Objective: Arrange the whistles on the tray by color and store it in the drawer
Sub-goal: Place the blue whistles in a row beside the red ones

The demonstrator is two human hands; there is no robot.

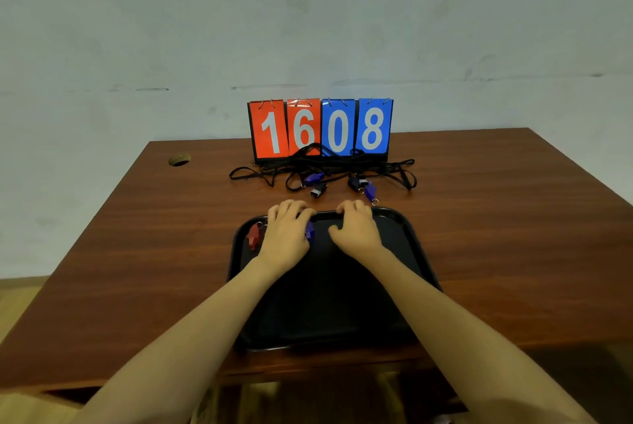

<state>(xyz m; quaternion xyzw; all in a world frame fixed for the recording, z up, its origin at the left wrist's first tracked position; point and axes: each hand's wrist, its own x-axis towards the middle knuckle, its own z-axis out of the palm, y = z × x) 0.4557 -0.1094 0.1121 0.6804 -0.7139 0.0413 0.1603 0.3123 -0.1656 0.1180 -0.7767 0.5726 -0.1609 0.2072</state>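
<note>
A black tray (407, 252) lies on the wooden table (137, 252) in front of me. A red whistle (254, 235) sits in its far left corner. My left hand (286, 235) is over the tray's far left part, fingers curled, and pinches a blue whistle (310, 230) at its thumb side. My right hand (356, 230) rests on the tray's far rim with bent fingers and nothing visible in it. Beyond the tray lie two blue whistles (313, 178) (370, 190) and two black whistles (318, 190) (356, 181). No drawer is clearly in view.
A tangle of black lanyards (260, 172) spreads behind the loose whistles. A flip scoreboard (320, 129) showing 16 and 08 stands against the wall. A round cable hole (179, 160) is at the table's far left.
</note>
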